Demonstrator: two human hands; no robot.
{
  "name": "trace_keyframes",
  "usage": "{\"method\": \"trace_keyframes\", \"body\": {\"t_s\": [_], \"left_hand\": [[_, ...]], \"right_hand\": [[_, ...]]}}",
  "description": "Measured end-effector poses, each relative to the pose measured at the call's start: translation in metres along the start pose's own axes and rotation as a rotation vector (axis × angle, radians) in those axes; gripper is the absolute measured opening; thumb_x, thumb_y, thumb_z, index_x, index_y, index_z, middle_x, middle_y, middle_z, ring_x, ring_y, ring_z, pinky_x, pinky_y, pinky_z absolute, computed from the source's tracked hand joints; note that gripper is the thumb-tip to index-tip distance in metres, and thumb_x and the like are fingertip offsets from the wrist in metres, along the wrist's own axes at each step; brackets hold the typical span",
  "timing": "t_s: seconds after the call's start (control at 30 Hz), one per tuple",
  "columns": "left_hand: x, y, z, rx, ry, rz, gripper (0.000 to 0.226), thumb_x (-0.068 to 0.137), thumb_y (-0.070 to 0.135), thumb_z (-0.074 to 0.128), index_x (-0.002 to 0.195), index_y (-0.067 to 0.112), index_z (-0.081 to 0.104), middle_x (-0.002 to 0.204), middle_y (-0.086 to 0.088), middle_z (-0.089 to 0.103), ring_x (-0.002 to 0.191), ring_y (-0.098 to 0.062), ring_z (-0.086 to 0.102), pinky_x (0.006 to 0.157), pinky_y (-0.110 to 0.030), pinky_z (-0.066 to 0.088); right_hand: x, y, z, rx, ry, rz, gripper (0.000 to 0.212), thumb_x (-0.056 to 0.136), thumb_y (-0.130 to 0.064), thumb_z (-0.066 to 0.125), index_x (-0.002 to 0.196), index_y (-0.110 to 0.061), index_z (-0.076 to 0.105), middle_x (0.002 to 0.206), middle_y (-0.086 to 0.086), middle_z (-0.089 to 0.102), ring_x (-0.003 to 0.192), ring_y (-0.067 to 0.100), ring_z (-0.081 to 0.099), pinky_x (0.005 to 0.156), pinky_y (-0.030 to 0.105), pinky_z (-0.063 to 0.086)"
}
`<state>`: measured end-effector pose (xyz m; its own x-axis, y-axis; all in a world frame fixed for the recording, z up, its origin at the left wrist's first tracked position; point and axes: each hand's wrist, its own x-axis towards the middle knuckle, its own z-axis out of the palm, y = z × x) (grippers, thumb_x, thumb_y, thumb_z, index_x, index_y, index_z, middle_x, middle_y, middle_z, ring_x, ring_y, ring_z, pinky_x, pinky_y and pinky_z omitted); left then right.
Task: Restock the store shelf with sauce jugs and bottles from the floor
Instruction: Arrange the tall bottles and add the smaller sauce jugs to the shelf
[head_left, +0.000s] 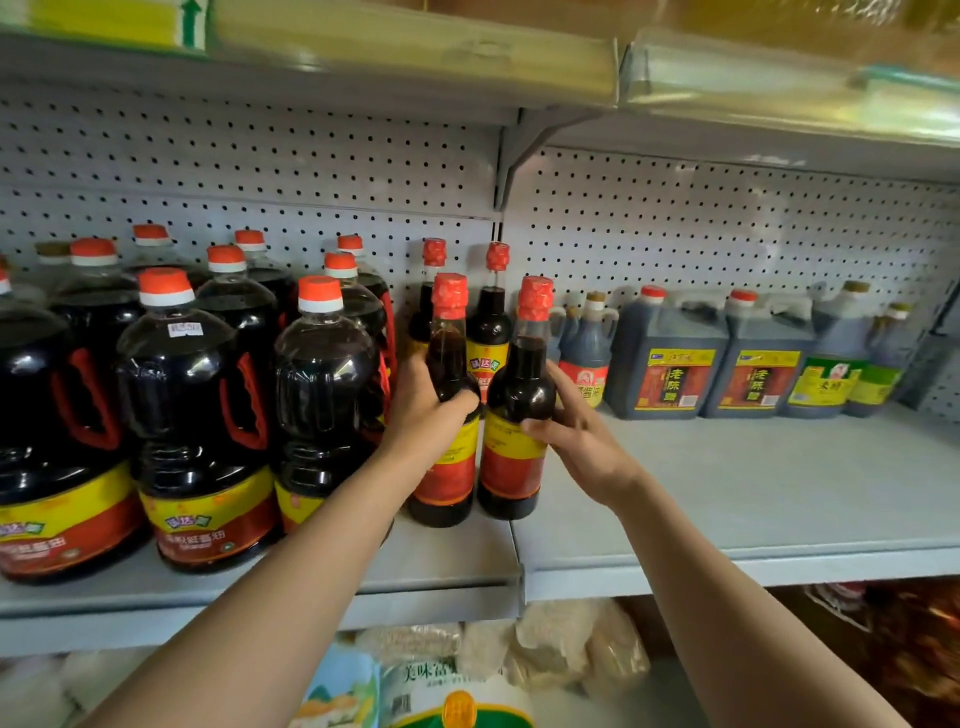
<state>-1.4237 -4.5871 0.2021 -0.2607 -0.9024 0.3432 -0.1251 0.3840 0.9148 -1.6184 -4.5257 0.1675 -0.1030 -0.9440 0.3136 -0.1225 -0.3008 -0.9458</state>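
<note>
Two slim dark sauce bottles with red foil caps stand side by side on the grey shelf. My left hand grips the left bottle around its shoulder. My right hand holds the right bottle at its middle, thumb across the yellow label. Two more slim bottles stand right behind them. Several big dark sauce jugs with orange caps and red handles fill the shelf to the left.
Square vinegar jugs and smaller handled jugs line the pegboard back wall at the right. Bare shelf lies in front of them. An upper shelf overhangs closely. Bagged goods sit on the shelf below.
</note>
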Motion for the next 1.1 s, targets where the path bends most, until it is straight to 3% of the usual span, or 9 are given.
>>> {"method": "trace_keyframes", "body": {"t_s": [0.13,0.23,0.3,0.5,0.6,0.7,0.9,1.03,1.1], "left_hand": [[0.001,-0.003,-0.003,0.024,-0.01,-0.058,0.063,0.083,0.016,0.074,0.137,0.027,0.042,0.128,0.002,0.055,0.118,-0.018,0.053,0.091,-0.031,0.041],[-0.003,-0.006,0.002,0.063,0.059,-0.039,0.074,0.079,0.022,0.081,0.142,0.023,0.041,0.135,0.001,0.053,0.12,-0.017,0.053,0.094,-0.031,0.042],[-0.005,-0.006,0.007,0.102,0.125,-0.022,0.079,0.076,0.026,0.084,0.142,0.019,0.042,0.139,-0.001,0.05,0.125,-0.019,0.051,0.098,-0.03,0.041],[-0.02,-0.019,0.019,0.145,0.18,0.026,0.093,0.074,0.037,0.084,0.149,0.02,0.031,0.149,-0.003,0.04,0.139,-0.021,0.038,0.115,-0.04,0.034],[-0.035,-0.039,0.021,0.028,0.103,-0.054,0.094,0.076,0.019,0.084,0.15,0.023,0.025,0.147,0.001,0.043,0.132,-0.015,0.043,0.106,-0.027,0.033],[-0.044,-0.059,0.021,0.013,0.027,-0.121,0.095,0.077,0.004,0.078,0.151,0.025,0.021,0.143,0.003,0.045,0.128,-0.013,0.046,0.101,-0.025,0.035],[-0.044,-0.073,0.022,0.073,0.071,-0.107,0.092,0.072,0.01,0.086,0.146,0.02,0.032,0.129,0.009,0.048,0.119,-0.009,0.048,0.097,-0.024,0.037],[-0.041,-0.082,0.033,0.12,0.177,-0.028,0.101,0.062,0.022,0.093,0.144,0.022,0.035,0.137,0.003,0.047,0.127,-0.014,0.047,0.107,-0.032,0.041],[-0.038,-0.085,0.035,0.14,0.188,-0.011,0.104,0.06,0.026,0.093,0.145,0.023,0.034,0.139,0.001,0.044,0.129,-0.014,0.045,0.11,-0.033,0.039]], "right_hand": [[-0.003,0.0,-0.002,-0.087,0.068,0.016,0.083,0.08,-0.009,0.08,0.15,-0.028,0.041,0.134,0.009,0.065,0.128,0.022,0.059,0.101,0.036,0.053],[-0.007,-0.001,0.008,-0.132,0.186,-0.026,0.078,0.079,0.003,0.081,0.143,-0.02,0.043,0.114,0.005,0.07,0.104,0.002,0.068,0.079,0.022,0.057],[-0.008,0.0,0.017,-0.143,0.258,-0.054,0.075,0.079,0.004,0.081,0.139,-0.018,0.043,0.108,-0.006,0.067,0.092,-0.009,0.067,0.075,0.018,0.056],[-0.015,0.008,0.016,-0.14,0.197,-0.037,0.07,0.084,-0.009,0.079,0.143,-0.028,0.045,0.126,-0.013,0.064,0.112,-0.005,0.062,0.094,0.021,0.053],[-0.021,0.016,0.004,-0.128,0.075,-0.017,0.081,0.088,-0.001,0.074,0.153,-0.03,0.036,0.136,-0.003,0.064,0.126,0.014,0.059,0.103,0.035,0.051],[-0.02,0.023,-0.001,-0.118,0.096,0.011,0.086,0.086,0.004,0.073,0.155,-0.028,0.034,0.133,0.001,0.065,0.125,0.016,0.06,0.098,0.034,0.054],[-0.014,0.035,0.011,-0.138,0.233,-0.007,0.077,0.079,-0.005,0.084,0.144,-0.021,0.047,0.121,-0.003,0.068,0.107,-0.002,0.065,0.081,0.019,0.057],[-0.015,0.045,0.014,-0.115,0.278,-0.007,0.072,0.072,-0.027,0.089,0.135,-0.024,0.054,0.126,-0.003,0.067,0.114,0.008,0.064,0.089,0.029,0.06],[-0.018,0.048,0.012,-0.102,0.226,0.005,0.072,0.074,-0.024,0.086,0.137,-0.024,0.052,0.126,-0.003,0.067,0.114,0.008,0.064,0.089,0.026,0.058]]}}
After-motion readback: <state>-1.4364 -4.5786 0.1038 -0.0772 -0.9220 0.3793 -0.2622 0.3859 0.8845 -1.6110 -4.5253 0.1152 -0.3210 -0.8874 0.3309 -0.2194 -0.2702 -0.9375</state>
